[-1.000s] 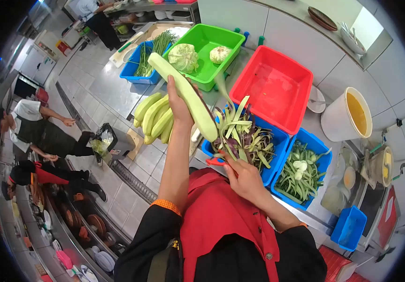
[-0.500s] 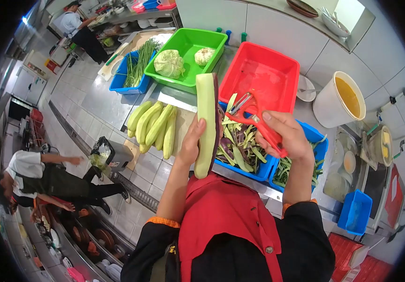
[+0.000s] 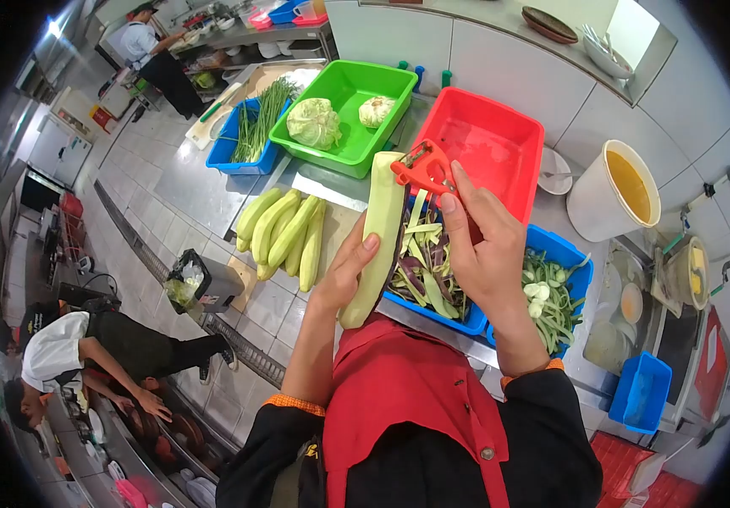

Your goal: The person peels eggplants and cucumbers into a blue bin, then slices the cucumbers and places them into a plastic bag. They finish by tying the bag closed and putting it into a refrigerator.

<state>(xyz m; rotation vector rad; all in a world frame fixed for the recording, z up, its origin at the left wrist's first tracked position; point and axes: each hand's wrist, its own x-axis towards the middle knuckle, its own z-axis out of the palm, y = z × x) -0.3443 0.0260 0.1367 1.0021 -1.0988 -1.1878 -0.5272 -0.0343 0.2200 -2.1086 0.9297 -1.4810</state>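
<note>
My left hand [image 3: 346, 267] is wrapped round the lower part of a long eggplant [image 3: 379, 245], held upright and tilted slightly. Its facing side is pale and peeled, while dark purple skin remains along the right edge. My right hand [image 3: 490, 250] grips a red peeler [image 3: 426, 172], whose blade lies at the eggplant's upper right edge. Below them, purple and green peels [image 3: 420, 271] fill a blue bin, partly hidden by my right hand. To the left, several peeled eggplants [image 3: 284, 233] lie in a pile on a board.
Behind stand a green bin [image 3: 352, 85] with two cabbages [image 3: 314, 123] and a red bin [image 3: 492, 140]. Another blue bin [image 3: 586, 275] holds cut green vegetables. A white bucket [image 3: 589, 203] of yellow liquid stands right. One co-worker [image 3: 56, 347] bends at the lower left; another [image 3: 149, 51] stands far back.
My right hand has brought the peeler up and left onto the eggplant's upper edge. The eggplant has shifted slightly down and tilted more. The co-worker at left has bent over the counter.
</note>
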